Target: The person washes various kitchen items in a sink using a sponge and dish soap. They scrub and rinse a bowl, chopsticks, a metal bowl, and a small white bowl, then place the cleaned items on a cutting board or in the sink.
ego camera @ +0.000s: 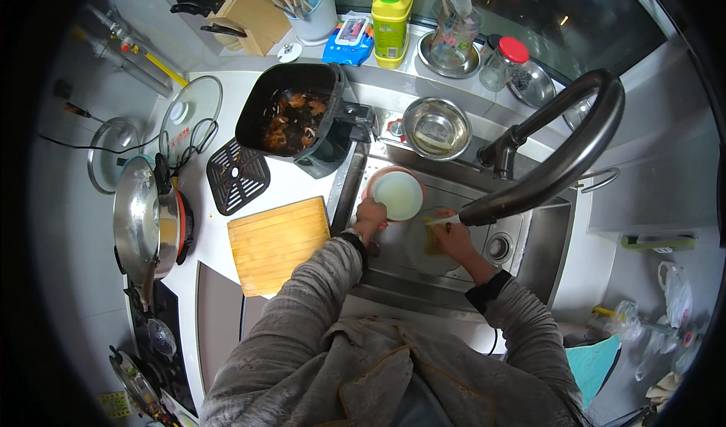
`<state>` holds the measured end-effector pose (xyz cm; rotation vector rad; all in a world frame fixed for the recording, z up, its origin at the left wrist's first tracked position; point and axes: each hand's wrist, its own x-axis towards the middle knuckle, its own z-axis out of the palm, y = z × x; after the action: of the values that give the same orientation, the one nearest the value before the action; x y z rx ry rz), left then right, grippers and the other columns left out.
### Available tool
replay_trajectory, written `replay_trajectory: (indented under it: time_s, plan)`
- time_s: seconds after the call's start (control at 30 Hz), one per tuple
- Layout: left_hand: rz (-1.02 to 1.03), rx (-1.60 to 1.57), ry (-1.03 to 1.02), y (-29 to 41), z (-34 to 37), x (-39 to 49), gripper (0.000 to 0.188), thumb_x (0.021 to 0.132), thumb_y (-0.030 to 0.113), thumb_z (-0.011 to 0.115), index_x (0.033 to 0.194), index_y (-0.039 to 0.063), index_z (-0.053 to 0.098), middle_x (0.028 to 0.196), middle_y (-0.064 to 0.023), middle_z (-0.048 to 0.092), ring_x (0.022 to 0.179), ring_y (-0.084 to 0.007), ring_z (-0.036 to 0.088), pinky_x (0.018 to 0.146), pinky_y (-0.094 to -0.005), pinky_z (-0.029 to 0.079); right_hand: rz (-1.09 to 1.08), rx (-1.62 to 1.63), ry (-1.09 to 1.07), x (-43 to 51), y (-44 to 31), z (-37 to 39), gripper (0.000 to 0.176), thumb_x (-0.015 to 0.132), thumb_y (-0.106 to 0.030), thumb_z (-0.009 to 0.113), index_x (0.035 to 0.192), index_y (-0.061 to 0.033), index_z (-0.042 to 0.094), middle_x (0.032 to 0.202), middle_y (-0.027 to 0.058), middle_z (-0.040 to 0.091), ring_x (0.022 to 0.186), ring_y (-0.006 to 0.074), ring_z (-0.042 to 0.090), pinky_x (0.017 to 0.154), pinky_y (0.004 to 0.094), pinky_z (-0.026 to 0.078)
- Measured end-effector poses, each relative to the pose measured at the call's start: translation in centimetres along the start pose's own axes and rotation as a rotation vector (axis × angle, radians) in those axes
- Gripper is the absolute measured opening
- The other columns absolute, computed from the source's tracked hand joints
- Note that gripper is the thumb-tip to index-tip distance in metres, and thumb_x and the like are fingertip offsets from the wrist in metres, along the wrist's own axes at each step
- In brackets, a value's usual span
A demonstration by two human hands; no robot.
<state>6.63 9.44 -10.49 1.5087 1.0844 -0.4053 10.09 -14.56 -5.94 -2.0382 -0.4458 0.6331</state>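
Observation:
My left hand (371, 217) grips the near-left rim of a small round bowl (398, 194) with a pale inside, above the left part of the steel sink. A pink rim (390, 169) shows around its far side. Under the faucet spout, my right hand (454, 240) holds a yellowish sponge or cloth (434, 243); its fingers hide part of it. A round clear dish (422, 265), perhaps glass, lies in the sink beneath this hand. From the pull-out faucet (544, 183) a pale stream reaches the right hand.
Behind the sink stands a steel bowl (437, 129). To the left are an air fryer basket (289, 115) with brown residue, its black rack (238, 176), a wooden cutting board (281, 245) and a steel wok (139, 217). The sink drain (499, 248) lies right of my right hand.

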Motion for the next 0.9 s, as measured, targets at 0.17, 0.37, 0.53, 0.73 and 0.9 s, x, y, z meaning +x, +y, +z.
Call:
replay_trajectory:
  time_s: [0.17,0.37,0.53,0.73,0.9]
  plan:
    - [0.341,0.177,-0.075,-1.7,0.0,-0.2,0.028,0.082,0.013,0.045,0.073,-0.012,0.055,0.060,-0.0196,0.061,0.045,-0.0254,0.061,0.040,-0.0346,0.052,-0.140,0.072,-0.021,-0.1,-6.7,0.7,0.040,0.080,-0.011,0.060,0.118,-0.0051,0.049,0.113,0.0150,0.056,0.104,0.0275,0.056,0.085,0.0359,0.046]
    - [0.280,0.173,-0.185,2.6,-0.8,-8.0,0.031,0.083,0.017,0.048,0.075,-0.012,0.055,0.059,-0.0180,0.060,0.046,-0.0245,0.061,0.041,-0.0341,0.052,-0.506,-0.907,0.017,-2.9,-7.6,1.2,0.037,0.080,-0.020,0.061,0.115,-0.0098,0.055,0.134,0.0169,0.043,0.116,0.0298,0.046,0.095,0.0498,0.036]
    - [0.336,0.283,-0.235,3.6,-0.8,-10.9,0.032,0.083,0.019,0.048,0.075,-0.011,0.056,0.058,-0.0186,0.059,0.044,-0.0253,0.060,0.041,-0.0345,0.052,-0.521,-0.894,-0.110,-4.9,-9.4,0.2,0.027,0.078,-0.013,0.058,0.105,-0.0097,0.056,0.110,0.0157,0.058,0.100,0.0291,0.056,0.081,0.0449,0.045]
    - [0.325,0.039,-0.312,2.8,0.3,-11.9,0.031,0.088,0.028,0.048,0.100,-0.001,0.050,0.082,-0.0134,0.060,0.061,-0.0211,0.063,0.044,-0.0327,0.051,-0.362,-0.771,-0.006,-6.2,-10.5,0.8,0.020,0.077,-0.010,0.057,0.097,-0.0084,0.056,0.081,0.0131,0.064,0.078,0.0329,0.061,0.069,0.0444,0.047]
    - [0.292,-0.569,-0.271,0.4,3.4,-12.8,0.030,0.092,0.025,0.042,0.117,0.009,0.039,0.104,-0.0132,0.051,0.093,-0.0216,0.053,0.072,-0.0353,0.049,-0.479,-0.512,0.121,-6.7,-11.8,2.6,0.017,0.079,-0.012,0.056,0.095,-0.0063,0.054,0.082,0.0149,0.064,0.078,0.0342,0.062,0.069,0.0446,0.047]
